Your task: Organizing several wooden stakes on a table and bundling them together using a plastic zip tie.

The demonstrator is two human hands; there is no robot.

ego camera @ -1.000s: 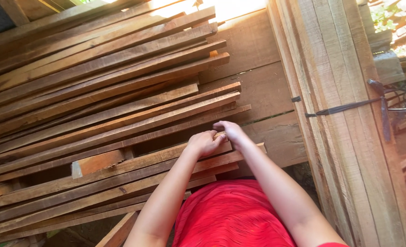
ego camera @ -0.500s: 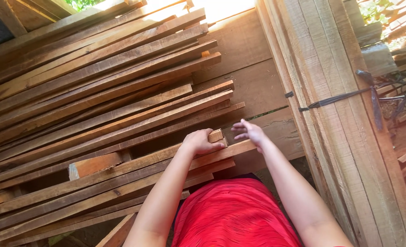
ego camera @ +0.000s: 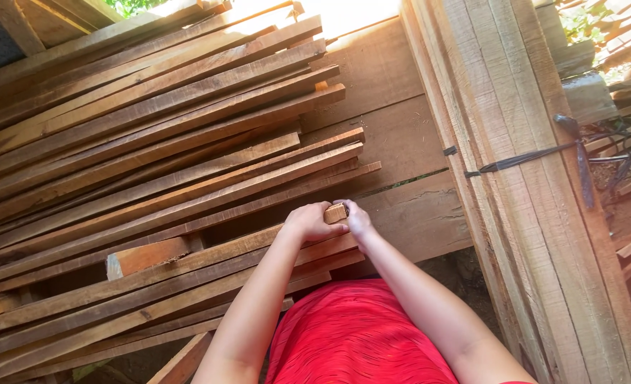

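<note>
a rough timber yard seen from above — wide floorboards (ego camera: 401, 142) under a heap of long thin wooden slats (ego camera: 152, 142), daylight glaring at the top edge. the slat (ego camera: 216, 252) in hand lies near the front of that heap, its pale cut end (ego camera: 335, 212) poking out between the 2 hands. the left hand (ego camera: 310, 222) is curled down over the top of the slat just behind that end, fingers closed on it; the right hand (ego camera: 358, 219) presses against the end's far side, thumb and fingers clamped around it. half a second ago the right hand was spread open and only coming in beside the end, and 1 second ago both hands sat lower on the slat; now both have closed on the tip together, so the hold has gone from settling to firm with 2 hands. just left of the slat's end, a short reddish block (ego camera: 148, 256) juts from the heap. well to the right of it stands a bundle of thick planks (ego camera: 536, 213), bound by a dark strap (ego camera: 536, 156). the person's red garment (ego camera: 358, 334) fills the bottom.
</note>
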